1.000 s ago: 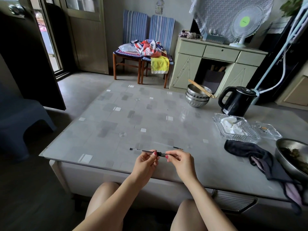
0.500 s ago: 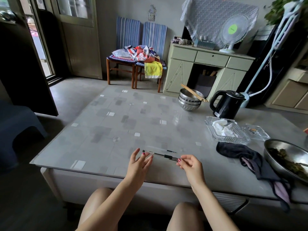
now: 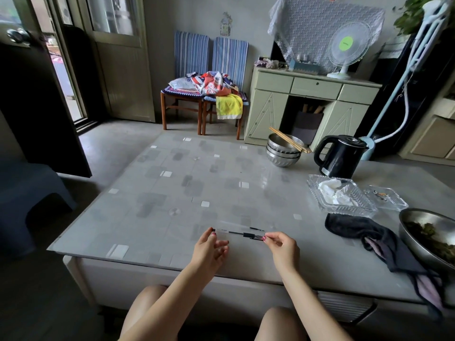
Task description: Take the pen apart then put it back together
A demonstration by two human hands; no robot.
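Note:
A slim pen [image 3: 242, 234] with a clear barrel and black middle is held level just above the table's near edge [image 3: 172, 260]. My right hand [image 3: 282, 246] pinches its right end between thumb and forefinger. My left hand [image 3: 211, 246] is at the pen's left end with its fingers loosely apart; the thumb tip rests against the barrel and I see no firm grip. A thin clear piece with a black tip [image 3: 254, 228] lies on the table just behind the pen.
A dark cloth [image 3: 357, 230] lies to the right, with a metal bowl of greens [image 3: 433, 232] beyond it. Glass dishes [image 3: 342, 195], a black kettle [image 3: 341, 156] and stacked steel bowls with chopsticks [image 3: 283, 151] stand at the back right.
One second ago both hands pinched the pen close together. My left hand has let go and opened, moving toward the pen's left end; my right hand keeps the right end.

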